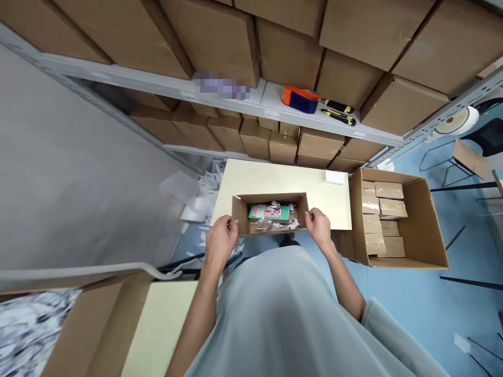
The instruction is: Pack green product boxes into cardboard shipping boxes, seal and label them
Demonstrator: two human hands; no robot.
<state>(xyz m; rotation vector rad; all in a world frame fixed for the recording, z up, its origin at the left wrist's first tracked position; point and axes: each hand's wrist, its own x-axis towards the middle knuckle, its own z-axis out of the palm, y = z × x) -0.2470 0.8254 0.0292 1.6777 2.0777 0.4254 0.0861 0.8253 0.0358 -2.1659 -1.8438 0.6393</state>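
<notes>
A small open cardboard box [241, 212] sits at the near edge of the cream table [251, 175]. My left hand [222, 241] is closed on its left end, thumb and fingers at the wall. On the opposite end, my right hand [319, 229] grips the right wall with curled fingers. Inside lies a green and pink carton [257, 211]. Crumpled paper pieces [293, 224] rest around and on top of it, and a clear crinkled plastic piece [263, 224] is in front. The underside of the box and some fingertips are hidden.
Right of the table, a large carton [422, 220] holds several small boxes. A white item [334, 177] lies at the table's back right. Above, a shelf [271, 107] carries cartons, a tape dispenser [301, 99] and utility knives [338, 116]. Shredded paper [35, 324] fills a box lower left.
</notes>
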